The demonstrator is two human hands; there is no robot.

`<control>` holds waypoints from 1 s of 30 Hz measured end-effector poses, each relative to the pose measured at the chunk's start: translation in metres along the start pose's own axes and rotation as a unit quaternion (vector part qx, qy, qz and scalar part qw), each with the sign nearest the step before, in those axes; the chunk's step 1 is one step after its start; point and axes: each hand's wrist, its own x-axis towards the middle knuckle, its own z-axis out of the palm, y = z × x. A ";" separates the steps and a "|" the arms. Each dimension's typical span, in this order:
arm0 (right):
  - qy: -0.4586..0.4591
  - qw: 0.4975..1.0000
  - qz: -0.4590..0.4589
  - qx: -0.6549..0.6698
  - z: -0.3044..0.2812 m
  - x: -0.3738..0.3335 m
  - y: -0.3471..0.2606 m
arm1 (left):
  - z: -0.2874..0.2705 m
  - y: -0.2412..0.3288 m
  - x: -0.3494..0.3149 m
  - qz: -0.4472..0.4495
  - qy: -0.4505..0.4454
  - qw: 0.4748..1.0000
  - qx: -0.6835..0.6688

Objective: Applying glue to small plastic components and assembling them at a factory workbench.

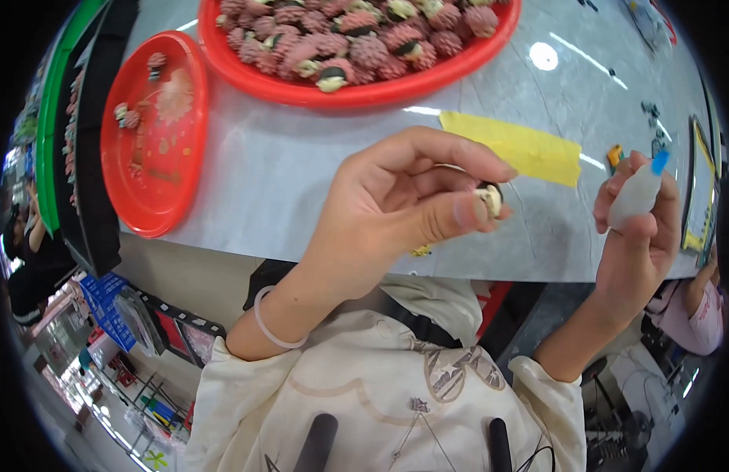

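Observation:
My left hand (380,212) is above the near part of the table, thumb and fingers closed on a small cream-and-dark figurine (490,200). Its far side is hidden by my fingers. Farther right, my right hand (640,228) is wrapped round a small translucent white squeeze bottle (636,197), whose blue tip (660,162) points up. The two hands are well apart. Beyond them, a big red tray (333,96) is heaped with small pink, ridged figurines (368,52) that have cream and dark parts.
A red oval tray (154,214) with a few loose pieces stands at the left. Beside it is a black bin (93,181) next to a green edge (50,141). Yellow tape (530,149) lies on the grey table (301,189). Other people (687,315) sit at both sides.

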 end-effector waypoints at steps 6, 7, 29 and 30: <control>-0.023 1.000 0.008 0.008 -0.007 -0.008 -0.001 | -0.002 -0.003 0.001 -0.001 -0.001 1.000 0.030; -0.023 1.000 0.012 0.016 -0.006 -0.009 -0.001 | -0.001 -0.004 0.000 -0.004 -0.002 1.000 0.028; -0.036 0.973 -0.156 -0.164 -0.013 -0.017 -0.015 | 0.002 -0.003 -0.001 -0.013 0.014 0.999 0.040; -0.045 0.973 -0.178 -0.140 -0.015 -0.014 -0.013 | 0.002 -0.002 -0.001 -0.014 0.015 0.999 0.042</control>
